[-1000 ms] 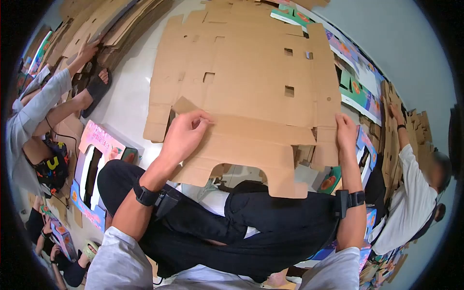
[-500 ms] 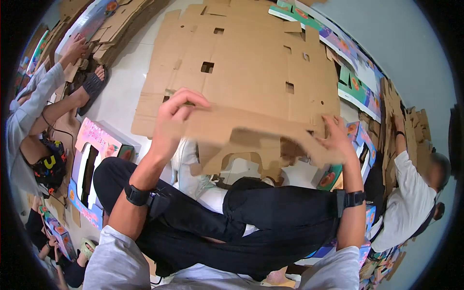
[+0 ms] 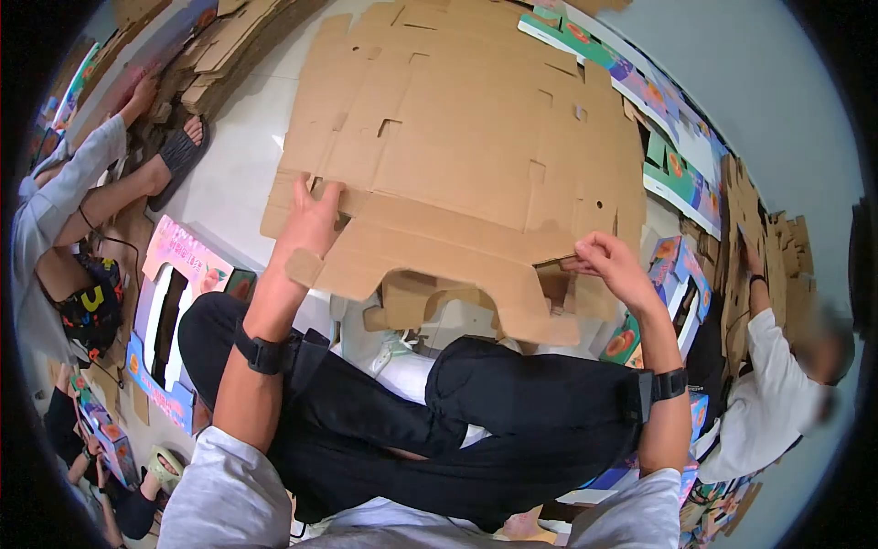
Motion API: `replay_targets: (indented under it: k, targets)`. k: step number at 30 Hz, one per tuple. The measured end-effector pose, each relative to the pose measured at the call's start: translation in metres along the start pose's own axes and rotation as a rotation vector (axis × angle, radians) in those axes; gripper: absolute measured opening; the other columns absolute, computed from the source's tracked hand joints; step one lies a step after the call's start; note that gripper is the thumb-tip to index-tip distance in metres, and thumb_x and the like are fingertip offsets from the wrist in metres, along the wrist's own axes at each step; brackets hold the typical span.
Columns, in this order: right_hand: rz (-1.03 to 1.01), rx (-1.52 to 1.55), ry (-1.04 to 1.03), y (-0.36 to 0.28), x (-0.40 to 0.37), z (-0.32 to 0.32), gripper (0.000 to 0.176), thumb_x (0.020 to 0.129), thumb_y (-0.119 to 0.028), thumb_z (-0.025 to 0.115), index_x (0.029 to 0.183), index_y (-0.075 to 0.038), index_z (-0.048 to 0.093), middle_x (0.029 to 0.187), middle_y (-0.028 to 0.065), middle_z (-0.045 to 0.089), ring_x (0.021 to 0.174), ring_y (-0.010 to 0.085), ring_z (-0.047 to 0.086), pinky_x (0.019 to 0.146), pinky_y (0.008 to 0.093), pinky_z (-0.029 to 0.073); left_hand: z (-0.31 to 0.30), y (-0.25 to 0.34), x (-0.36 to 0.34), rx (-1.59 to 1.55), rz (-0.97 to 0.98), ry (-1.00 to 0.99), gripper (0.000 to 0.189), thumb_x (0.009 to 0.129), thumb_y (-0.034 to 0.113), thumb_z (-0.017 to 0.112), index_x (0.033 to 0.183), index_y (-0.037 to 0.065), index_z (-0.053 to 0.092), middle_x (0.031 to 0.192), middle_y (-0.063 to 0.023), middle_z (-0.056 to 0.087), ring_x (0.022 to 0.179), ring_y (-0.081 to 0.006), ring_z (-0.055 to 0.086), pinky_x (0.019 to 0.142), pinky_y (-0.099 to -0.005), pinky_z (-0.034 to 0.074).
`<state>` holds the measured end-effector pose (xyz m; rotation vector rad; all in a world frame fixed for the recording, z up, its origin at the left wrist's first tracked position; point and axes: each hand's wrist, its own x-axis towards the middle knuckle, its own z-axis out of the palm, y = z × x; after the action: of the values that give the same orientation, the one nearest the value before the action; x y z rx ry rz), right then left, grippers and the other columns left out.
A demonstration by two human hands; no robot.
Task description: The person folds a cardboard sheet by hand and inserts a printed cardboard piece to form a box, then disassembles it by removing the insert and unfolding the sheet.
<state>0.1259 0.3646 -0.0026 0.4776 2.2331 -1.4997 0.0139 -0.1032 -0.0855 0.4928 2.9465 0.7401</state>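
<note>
A large brown cardboard sheet (image 3: 448,137), die-cut with slots and crease lines, lies flat in front of my legs. Its near flap (image 3: 430,247) has a wide cut-out and slopes toward me. My left hand (image 3: 313,220) rests at the left end of the crease, fingers apart and touching the board; some fingertips are hidden. At the flap's right side, my right hand (image 3: 611,270) pinches a small cardboard edge beside a dark opening between thumb and fingers.
Printed cartons stand on both sides: a pink-and-blue one (image 3: 174,320) at left, another (image 3: 679,274) at right. Printed sheets (image 3: 677,174) lie at upper right. Cardboard stacks (image 3: 229,46) fill the upper left. Co-workers sit at left and at right (image 3: 768,384).
The near flap has come down and now lies over more of the sheet's front. My left hand has lowered onto the board; my right hand has moved slightly left and down into a pinch.
</note>
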Motion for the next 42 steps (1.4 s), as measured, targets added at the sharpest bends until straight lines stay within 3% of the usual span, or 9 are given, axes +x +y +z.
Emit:
replay_targets:
  k: [8, 11, 18, 23, 27, 30, 33, 39, 42]
  targets:
    - [-0.263, -0.244, -0.215, -0.007, -0.008, 0.039, 0.082, 0.102, -0.01, 0.072, 0.173, -0.009, 0.03, 0.157, 0.0226, 0.057, 0.146, 0.0341, 0.057, 0.114, 0.044, 0.052, -0.004, 0.017, 0.016, -0.064, 0.196, 0.028, 0.061, 0.091, 0.0, 0.067, 0.149, 0.016, 0.057, 0.164, -0.0278, 0.038, 0.123, -0.0496, 0.068, 0.105, -0.0477, 0.06]
    - [-0.611, -0.63, 0.065, 0.018, 0.011, 0.066, 0.082, 0.097, -0.009, 0.073, 0.17, -0.01, 0.035, 0.15, 0.0245, 0.059, 0.138, 0.0406, 0.061, 0.113, 0.0456, 0.052, -0.011, 0.046, 0.013, -0.11, 0.307, 0.126, 0.059, 0.091, 0.0, 0.065, 0.147, 0.019, 0.06, 0.165, -0.0228, 0.04, 0.125, -0.0464, 0.068, 0.105, -0.0473, 0.061]
    - [-0.471, -0.83, 0.174, 0.002, 0.023, 0.039, 0.054, 0.093, -0.015, 0.073, 0.144, -0.001, 0.06, 0.132, 0.023, 0.062, 0.125, 0.0448, 0.062, 0.105, 0.0464, 0.053, -0.017, 0.057, 0.004, -0.075, 0.423, -0.238, 0.036, 0.1, 0.018, 0.06, 0.133, 0.014, 0.073, 0.158, -0.0182, 0.056, 0.133, -0.0398, 0.066, 0.105, -0.0421, 0.058]
    - [-0.691, -0.891, 0.174, 0.005, 0.019, 0.043, 0.039, 0.092, -0.026, 0.076, 0.121, 0.0, 0.07, 0.119, 0.0242, 0.069, 0.114, 0.0449, 0.067, 0.092, 0.049, 0.056, -0.042, 0.07, 0.002, -0.208, 0.412, -0.337, 0.026, 0.089, 0.016, 0.073, 0.112, 0.005, 0.074, 0.116, -0.0191, 0.074, 0.102, -0.0423, 0.073, 0.086, -0.0461, 0.059]
    - [-0.331, -0.884, -0.092, -0.041, -0.009, 0.06, 0.033, 0.092, -0.026, 0.08, 0.105, 0.001, 0.069, 0.092, 0.021, 0.071, 0.09, 0.0408, 0.072, 0.081, 0.0469, 0.058, -0.07, 0.062, -0.001, -0.254, 0.368, -0.396, 0.021, 0.087, 0.018, 0.078, 0.096, 0.001, 0.071, 0.085, -0.0189, 0.072, 0.089, -0.0429, 0.073, 0.076, -0.0468, 0.057]
    - [-0.41, -0.995, -0.067, -0.039, -0.011, 0.056, 0.033, 0.091, -0.028, 0.08, 0.103, 0.0, 0.069, 0.087, 0.0213, 0.071, 0.087, 0.0428, 0.072, 0.079, 0.0477, 0.059, -0.092, 0.069, 0.0, -0.205, 0.202, -0.584, 0.031, 0.087, 0.023, 0.081, 0.107, 0.002, 0.07, 0.096, -0.0141, 0.076, 0.094, -0.0375, 0.076, 0.082, -0.0438, 0.059]
    - [-0.514, -1.027, 0.003, -0.012, 0.005, 0.048, 0.038, 0.091, -0.029, 0.075, 0.116, 0.0, 0.068, 0.112, 0.0273, 0.071, 0.11, 0.0467, 0.069, 0.093, 0.0495, 0.058, -0.051, 0.039, -0.005, -0.411, 0.427, -0.286, 0.05, 0.088, 0.024, 0.082, 0.129, 0.004, 0.061, 0.096, -0.0196, 0.076, 0.097, -0.0417, 0.076, 0.083, -0.046, 0.06]
    - [-0.7, -0.946, 0.214, 0.026, 0.036, 0.05, 0.075, 0.088, -0.021, 0.078, 0.156, -0.004, 0.051, 0.158, 0.0268, 0.047, 0.149, 0.0459, 0.045, 0.123, 0.0526, 0.04, -0.042, 0.044, 0.006, -0.047, 0.033, -0.357, 0.102, 0.096, 0.016, 0.074, 0.173, 0.012, 0.007, 0.124, -0.0418, 0.067, 0.106, -0.0496, 0.075, 0.091, -0.052, 0.06]
    - [-0.713, -0.935, 0.232, 0.017, 0.047, 0.06, 0.076, 0.086, -0.018, 0.08, 0.155, -0.004, 0.051, 0.157, 0.0263, 0.048, 0.15, 0.0453, 0.044, 0.124, 0.0543, 0.037, 0.011, 0.005, 0.02, 0.009, 0.083, -0.202, 0.107, 0.097, 0.008, 0.067, 0.177, 0.017, -0.003, 0.143, -0.0314, 0.064, 0.135, -0.0465, 0.062, 0.114, -0.0536, 0.047]
